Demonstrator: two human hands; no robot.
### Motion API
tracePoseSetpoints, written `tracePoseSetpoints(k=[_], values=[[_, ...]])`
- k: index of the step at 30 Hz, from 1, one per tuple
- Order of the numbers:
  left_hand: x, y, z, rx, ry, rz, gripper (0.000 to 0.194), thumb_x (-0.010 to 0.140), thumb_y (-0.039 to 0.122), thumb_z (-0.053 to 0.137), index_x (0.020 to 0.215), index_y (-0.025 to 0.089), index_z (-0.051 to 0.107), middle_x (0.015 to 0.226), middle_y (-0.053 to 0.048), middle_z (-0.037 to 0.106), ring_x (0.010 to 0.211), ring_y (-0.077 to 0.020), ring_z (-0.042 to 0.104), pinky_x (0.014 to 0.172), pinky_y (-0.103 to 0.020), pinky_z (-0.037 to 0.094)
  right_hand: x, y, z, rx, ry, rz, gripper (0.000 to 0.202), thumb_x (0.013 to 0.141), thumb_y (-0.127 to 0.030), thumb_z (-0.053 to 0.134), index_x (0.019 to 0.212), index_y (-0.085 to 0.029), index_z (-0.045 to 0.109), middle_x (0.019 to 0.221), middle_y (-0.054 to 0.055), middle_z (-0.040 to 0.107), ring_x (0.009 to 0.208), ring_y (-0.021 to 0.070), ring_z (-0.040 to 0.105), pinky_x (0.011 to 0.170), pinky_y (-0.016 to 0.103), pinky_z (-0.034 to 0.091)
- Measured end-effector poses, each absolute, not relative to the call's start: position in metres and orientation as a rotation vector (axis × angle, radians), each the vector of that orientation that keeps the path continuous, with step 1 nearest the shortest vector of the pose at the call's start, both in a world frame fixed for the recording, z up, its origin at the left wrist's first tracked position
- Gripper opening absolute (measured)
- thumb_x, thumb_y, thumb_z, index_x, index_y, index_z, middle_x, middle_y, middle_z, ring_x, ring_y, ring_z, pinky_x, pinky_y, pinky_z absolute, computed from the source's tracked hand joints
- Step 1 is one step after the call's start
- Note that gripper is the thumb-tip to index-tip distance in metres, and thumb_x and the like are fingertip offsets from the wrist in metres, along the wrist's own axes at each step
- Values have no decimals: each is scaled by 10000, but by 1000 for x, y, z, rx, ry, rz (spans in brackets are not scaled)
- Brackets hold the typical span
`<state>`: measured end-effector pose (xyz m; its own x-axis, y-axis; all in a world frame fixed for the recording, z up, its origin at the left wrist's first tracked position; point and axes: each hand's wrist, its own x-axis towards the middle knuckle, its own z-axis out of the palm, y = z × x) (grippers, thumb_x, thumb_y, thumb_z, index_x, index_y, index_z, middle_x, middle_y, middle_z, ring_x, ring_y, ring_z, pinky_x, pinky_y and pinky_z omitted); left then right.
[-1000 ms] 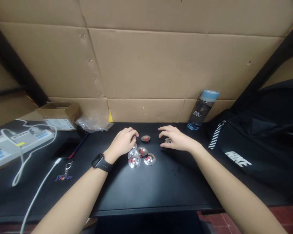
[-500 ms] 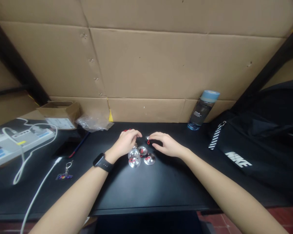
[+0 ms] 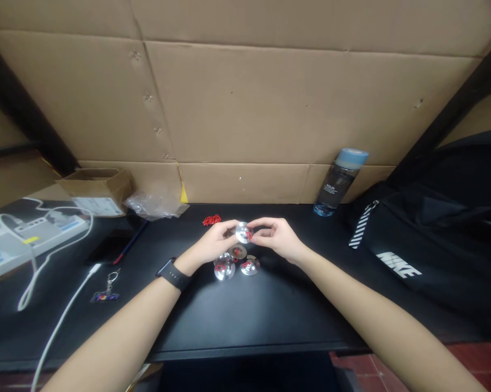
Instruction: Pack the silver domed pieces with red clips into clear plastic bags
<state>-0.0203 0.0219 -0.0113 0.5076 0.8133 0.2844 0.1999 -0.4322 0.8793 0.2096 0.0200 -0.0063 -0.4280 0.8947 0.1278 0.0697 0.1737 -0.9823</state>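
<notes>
Once flat on the desk [image 3: 270, 310] — hands [image 3: 245, 239] now pinching a raised disc [image 3: 242, 232].

Single head-worn view, looking forward and down over black desk [image 3: 270, 316] toward cardboard wall [image 3: 270, 109]; both forearms reach in from below, mid-range.

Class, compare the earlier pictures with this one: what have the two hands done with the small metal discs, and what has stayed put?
Both hands came together and lifted one disc off the desk, left hand and right hand pinching it between them. A red cord now shows behind the left hand. The other discs, bottle and bag stayed put.
</notes>
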Motion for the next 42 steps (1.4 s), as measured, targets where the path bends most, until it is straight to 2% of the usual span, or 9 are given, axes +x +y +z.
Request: tracePoseSetpoints(k=[6, 12, 17, 21, 28, 31, 34, 37, 42], values=[[-19, 20, -12, 1940, 857, 927, 242, 965, 403, 610, 986, 171, 674, 944, -49, 726, 883, -207, 675, 782, -281, 513, 205, 20, -10, -859, -1687, 1332, 380, 731, -319, 870, 1053, -206, 704, 1140, 69, 734, 864, 199, 768, 841, 370, 630], [-14, 14, -9, 2001, 980, 957, 177, 947, 325, 567, 883, 176, 638, 812, -8, 679, 716, -160, 614, 656, -245, 462, 203, 13, -7, -801, -1863, 1171, 824, 705, -280, 878, 1445, -322, 517, 1318, 75, 652, 812, 176, 773, 761, 334, 652], [-10, 9, -8, 2035, 1070, 1000, 139, 884, 213, 542, 749, 187, 563, 675, 43, 599, 596, -120, 529, 589, -228, 409, 202, 9, -4, -841, -2056, 829, 559, 772, -311, 822, 1307, -293, 664, 1218, 61, 686, 745, 154, 743, 702, 302, 629], [-10, 8, -6, 2088, 1100, 998, 118, 863, 207, 558, 803, 189, 658, 731, 30, 675, 654, -136, 593, 637, -238, 440, 205, 9, -2, -917, -2154, 596, 492, 789, -295, 793, 1266, -285, 672, 1186, 58, 702, 705, 141, 703, 676, 294, 593], [-44, 34, -2, 1833, 1310, 1383, 221, 883, 360, 589, 864, 180, 716, 882, -50, 770, 824, -202, 710, 774, -289, 530, 221, 18, 8, -990, -2121, 405, 499, 807, -302, 741, 1292, -260, 631, 1153, 53, 706, 655, 127, 677, 688, 284, 556], [-74, 47, 1, 1786, 1646, 1492, 260, 876, 405, 596, 907, 192, 741, 901, -57, 781, 860, -216, 720, 819, -302, 529, 237, 27, 19, -1083, -2135, 336, 505, 804, -328, 738, 1291, -243, 631, 1151, 63, 708, 673, 143, 683, 712, 297, 555], [-98, 56, -2, 1825, 2120, 1237, 236, 845, 385, 588, 845, 218, 755, 907, -68, 784, 886, -268, 725, 833, -345, 524, 257, 36, 31, -1295, -2256, 131, 486, 773, -333, 745, 1248, -263, 669, 1120, 59, 729, 770, 198, 702, 737, 316, 533], [-108, 62, -10, 1705, 2400, 854, 313, 851, 475, 569, 915, 243, 769, 994, -111, 784, 965, -348, 721, 818, -403, 536, 276, 43, 40, -1519, -2358, -7, 400, 754, -404, 758, 1135, -285, 727, 1052, 44, 757, 867, 255, 711, 709, 313, 492], [-101, 66, -19, 1715, 2393, 586, 349, 833, 512, 584, 970, 261, 784, 1042, -156, 771, 998, -407, 712, 803, -455, 544, 298, 52, 45, -1663, -2464, 252, 359, 754, -523, 752, 988, -250, 772, 831, 23, 757, 727, 211, 693, 596, 282, 425]])
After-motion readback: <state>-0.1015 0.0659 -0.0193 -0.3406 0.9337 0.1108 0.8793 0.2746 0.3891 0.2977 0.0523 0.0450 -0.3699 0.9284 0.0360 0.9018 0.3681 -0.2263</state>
